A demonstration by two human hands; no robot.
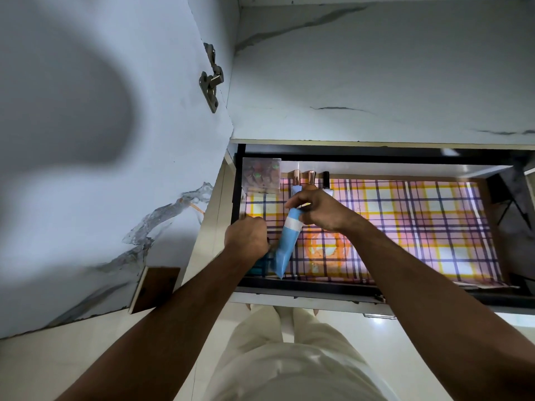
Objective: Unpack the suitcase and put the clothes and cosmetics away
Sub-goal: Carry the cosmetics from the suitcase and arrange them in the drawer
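Observation:
An open drawer [376,287] lined with checked paper [419,227] is below me. My right hand [318,209] grips the white cap end of a blue cosmetic tube [285,247], which hangs tilted over the drawer's left side. My left hand [247,237] is curled at the drawer's left edge, beside the tube, over a dark teal item [260,266]; what it holds is hidden. A clear box of small cosmetics [261,175] sits in the far left corner. Beside it stand several small bottles [311,178] with copper and black caps.
An open cabinet door [101,169] with a metal hinge [212,79] stands at the left. A marble-patterned panel [376,82] rises behind the drawer. My legs in light trousers [289,357] are under the drawer front.

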